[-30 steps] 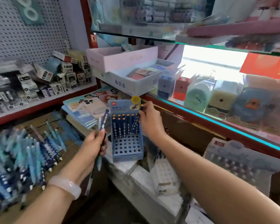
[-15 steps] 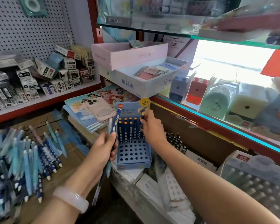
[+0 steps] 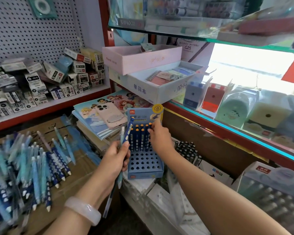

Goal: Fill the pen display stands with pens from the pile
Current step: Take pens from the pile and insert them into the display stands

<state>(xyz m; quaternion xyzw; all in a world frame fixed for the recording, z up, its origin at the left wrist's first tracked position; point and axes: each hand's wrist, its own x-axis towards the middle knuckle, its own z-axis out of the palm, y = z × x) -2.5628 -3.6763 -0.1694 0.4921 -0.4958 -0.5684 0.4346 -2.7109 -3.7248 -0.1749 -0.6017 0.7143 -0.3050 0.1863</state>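
A blue pen display stand (image 3: 145, 164) with a grid of holes stands on white boxes in the middle. Its two back rows hold several dark blue pens with orange caps (image 3: 139, 134). My right hand (image 3: 159, 138) pinches the top of a pen at the right end of the back rows. My left hand (image 3: 116, 158) grips a few pens (image 3: 128, 131), one dark blue and others pale, upright just left of the stand. The pile of blue pens (image 3: 32, 168) lies on a cardboard box at the left.
A stack of princess notebooks (image 3: 92, 119) with a pink phone (image 3: 109, 117) lies behind the stand. Pink and blue boxes (image 3: 143, 60) sit above. A glass shelf (image 3: 236, 124) with sharpeners runs at the right. Another display stand (image 3: 270, 189) waits at lower right.
The camera view shifted slightly. My left hand rose a little with its pens closer to the stand. My right hand stays at the pens in the back rows.
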